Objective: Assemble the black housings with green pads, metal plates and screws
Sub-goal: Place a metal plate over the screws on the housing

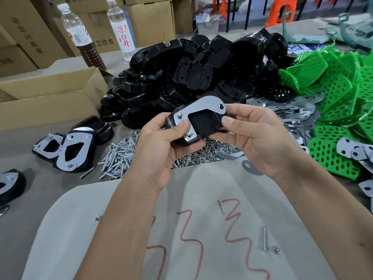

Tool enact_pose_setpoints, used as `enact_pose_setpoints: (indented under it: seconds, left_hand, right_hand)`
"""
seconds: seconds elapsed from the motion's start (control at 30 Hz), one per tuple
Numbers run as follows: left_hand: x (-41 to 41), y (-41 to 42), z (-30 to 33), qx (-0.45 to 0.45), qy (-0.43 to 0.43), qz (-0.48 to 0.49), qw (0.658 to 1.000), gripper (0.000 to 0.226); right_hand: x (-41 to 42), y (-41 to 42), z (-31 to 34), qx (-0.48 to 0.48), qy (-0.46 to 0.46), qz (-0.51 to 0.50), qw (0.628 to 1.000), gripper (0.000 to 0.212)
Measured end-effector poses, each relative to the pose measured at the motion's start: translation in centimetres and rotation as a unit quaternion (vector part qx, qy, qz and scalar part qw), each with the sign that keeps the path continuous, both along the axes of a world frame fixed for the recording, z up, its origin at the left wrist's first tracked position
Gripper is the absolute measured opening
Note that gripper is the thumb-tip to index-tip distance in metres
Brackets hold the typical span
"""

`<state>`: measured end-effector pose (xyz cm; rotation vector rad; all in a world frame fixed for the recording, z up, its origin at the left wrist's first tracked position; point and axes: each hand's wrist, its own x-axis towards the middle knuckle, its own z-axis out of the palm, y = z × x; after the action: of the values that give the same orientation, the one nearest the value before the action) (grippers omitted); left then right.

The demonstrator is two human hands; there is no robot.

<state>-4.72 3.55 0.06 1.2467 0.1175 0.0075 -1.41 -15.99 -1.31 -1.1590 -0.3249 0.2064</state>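
Observation:
A black housing [203,120] with a metal plate [199,109] on top is held above the table between both hands. My left hand [159,146] grips its left end, thumb pressing on the plate near two screw ends. My right hand [260,136] grips its right end, thumb on the housing's edge. A big heap of black housings [191,71] lies behind. Green perforated pads [339,102] are piled at the right, loose metal plates [290,110] beside them. Screws [119,156] and nuts [201,154] lie under my hands.
Three assembled housings [66,150] lie at the left, another at the left edge [10,184]. An open cardboard box [50,93] and two bottles [80,35] stand at the back left. A loose screw [265,241] and nut lie on the marked grey sheet [121,209] in front.

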Motion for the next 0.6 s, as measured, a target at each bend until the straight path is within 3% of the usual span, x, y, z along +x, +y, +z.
enact_pose_setpoints:
  seconds: [0.2,0.4,0.6]
  left_hand:
    - [-0.07,-0.51,0.12,0.036,-0.001,0.028,0.999,0.008]
    - [-0.16,-0.54,0.05,0.024,0.010,-0.004,1.000,0.009]
    - [-0.16,0.17,-0.07,0.021,0.002,-0.052,0.998,0.012]
  right_hand:
    - [-0.10,0.24,-0.16,-0.006,-0.018,0.005,1.000,0.036]
    - [-0.09,0.48,-0.38,-0.031,0.003,-0.078,0.996,0.036]
    - [0.03,0.29,-0.55,-0.048,-0.017,-0.085,0.995,0.029]
